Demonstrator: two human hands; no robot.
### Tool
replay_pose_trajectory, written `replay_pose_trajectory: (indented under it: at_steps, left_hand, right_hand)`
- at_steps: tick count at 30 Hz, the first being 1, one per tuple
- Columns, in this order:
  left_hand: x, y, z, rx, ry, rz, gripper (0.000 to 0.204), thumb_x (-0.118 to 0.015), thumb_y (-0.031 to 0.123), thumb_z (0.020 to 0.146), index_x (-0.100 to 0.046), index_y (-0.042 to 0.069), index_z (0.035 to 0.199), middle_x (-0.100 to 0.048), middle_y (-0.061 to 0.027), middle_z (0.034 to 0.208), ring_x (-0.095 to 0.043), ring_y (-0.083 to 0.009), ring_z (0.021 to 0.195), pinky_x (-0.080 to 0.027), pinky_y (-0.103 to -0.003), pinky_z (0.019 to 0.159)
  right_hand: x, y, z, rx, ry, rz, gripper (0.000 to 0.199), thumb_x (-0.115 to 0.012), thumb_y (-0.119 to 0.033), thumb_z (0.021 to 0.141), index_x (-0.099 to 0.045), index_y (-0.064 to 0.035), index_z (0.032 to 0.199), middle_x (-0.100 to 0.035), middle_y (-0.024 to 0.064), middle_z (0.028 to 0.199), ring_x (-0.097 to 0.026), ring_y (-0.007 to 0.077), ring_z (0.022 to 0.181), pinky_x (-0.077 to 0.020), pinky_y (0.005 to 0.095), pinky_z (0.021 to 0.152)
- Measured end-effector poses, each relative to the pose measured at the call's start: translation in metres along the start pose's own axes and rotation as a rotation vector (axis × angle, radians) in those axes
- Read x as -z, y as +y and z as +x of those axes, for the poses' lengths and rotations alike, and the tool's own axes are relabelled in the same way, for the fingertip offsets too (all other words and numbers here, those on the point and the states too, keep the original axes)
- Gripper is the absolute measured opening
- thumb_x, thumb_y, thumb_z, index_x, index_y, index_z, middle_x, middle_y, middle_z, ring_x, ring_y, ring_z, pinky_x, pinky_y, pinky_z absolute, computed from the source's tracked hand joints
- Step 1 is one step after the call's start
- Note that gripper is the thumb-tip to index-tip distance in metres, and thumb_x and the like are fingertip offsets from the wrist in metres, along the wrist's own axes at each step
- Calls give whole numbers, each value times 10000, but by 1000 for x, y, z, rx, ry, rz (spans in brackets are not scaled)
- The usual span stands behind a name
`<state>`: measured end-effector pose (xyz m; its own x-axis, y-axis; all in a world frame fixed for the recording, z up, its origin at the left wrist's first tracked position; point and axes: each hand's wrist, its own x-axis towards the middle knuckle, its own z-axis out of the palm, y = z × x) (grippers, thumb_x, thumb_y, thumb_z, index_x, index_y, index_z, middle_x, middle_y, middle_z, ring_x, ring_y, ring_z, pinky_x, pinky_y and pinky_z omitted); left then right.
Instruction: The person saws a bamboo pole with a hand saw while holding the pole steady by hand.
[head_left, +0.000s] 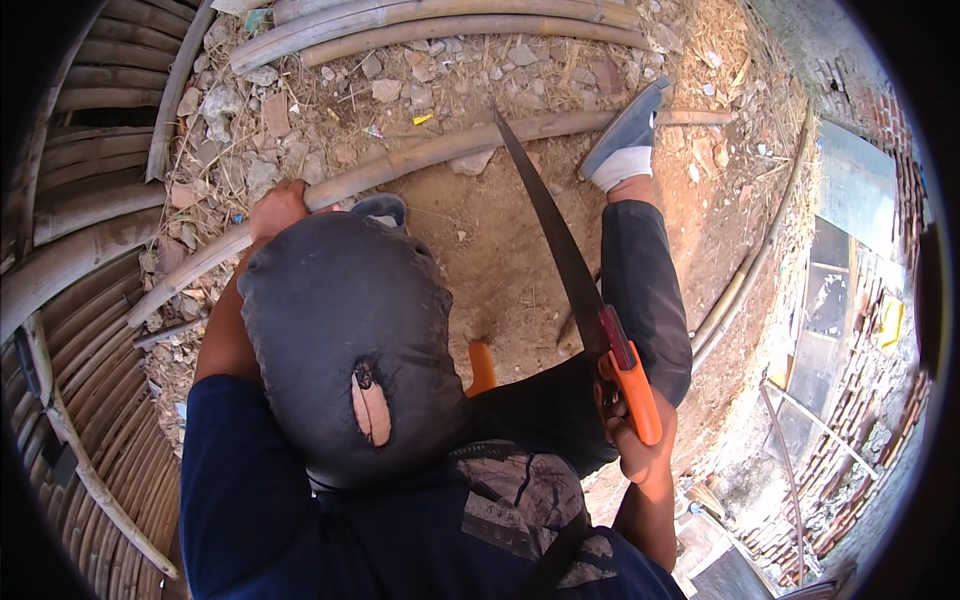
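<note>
My right hand (pixel 643 440) is closed around the orange handle of a handsaw (pixel 560 250). Its long dark blade slants up and left, teeth hard to make out. The tip overlaps a long bamboo pole (pixel 430 155) in view; I cannot tell if they touch. Left of my bent left knee, my left hand (pixel 280 207) is closed over that pole, some fingers hidden. The dark trouser knee (pixel 340 320) has a torn hole showing skin. My right leg stretches forward, its blue shoe (pixel 625 135) against or over the pole.
An orange curved object (pixel 481 368), partly hidden, lies between my legs. Thick bamboo poles (pixel 440 25) lie at the far side, over rubble and straw. Bamboo slats (pixel 90 400) line the left. More poles (pixel 735 290) and a brick wall (pixel 850 480) stand right.
</note>
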<state>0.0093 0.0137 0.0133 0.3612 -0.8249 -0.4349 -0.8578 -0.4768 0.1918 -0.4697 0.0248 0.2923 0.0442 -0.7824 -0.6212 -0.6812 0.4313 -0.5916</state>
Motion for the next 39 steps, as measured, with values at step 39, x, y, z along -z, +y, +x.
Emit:
replay_pose_trajectory:
  at_steps: [39]
  left_hand:
    - [-16, -14, 7, -10, -19, 78, 700, -678, 720, 828, -677, 119, 1186, -666, -88, 1201, -669, -271, 1167, -549, -439, 960]
  right_hand:
    - [-48, 7, 25, 168, -28, 236, 117, -566, 4, 791, -575, 4, 907, -581, 41, 838, -536, 99, 711, -450, 244, 660]
